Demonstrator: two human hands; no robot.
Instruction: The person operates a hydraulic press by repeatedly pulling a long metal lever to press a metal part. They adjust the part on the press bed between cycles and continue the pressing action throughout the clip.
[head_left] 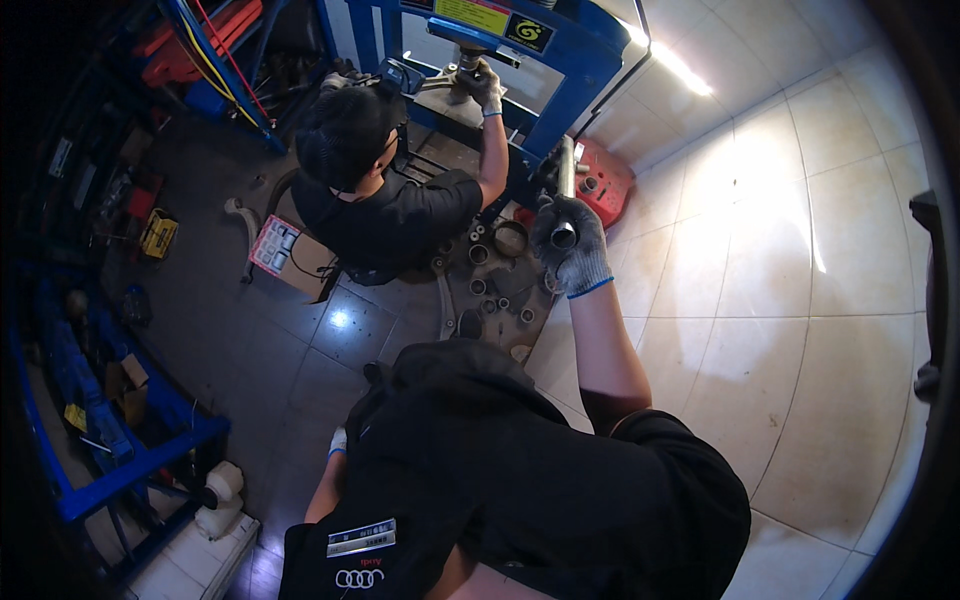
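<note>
My right hand [572,245], in a grey work glove with a blue cuff, is wrapped round a metal pipe [567,172] beside the blue press frame [575,75]. The pipe's open end shows at my fingers. Of my left hand [339,440] only a bit of white glove shows beside my torso; its fingers are hidden. In front of me a person in black [385,215] crouches at the press. That person's gloved hand [484,87] is on a metal part [455,90] under the press ram [468,58].
Several metal rings and sleeves [510,238] lie on the floor between the person and the wall. A curved metal arm [445,295] lies near them. A red rounded object [605,185] stands by the tiled wall [745,260]. Blue steel racks [150,455] line the left side.
</note>
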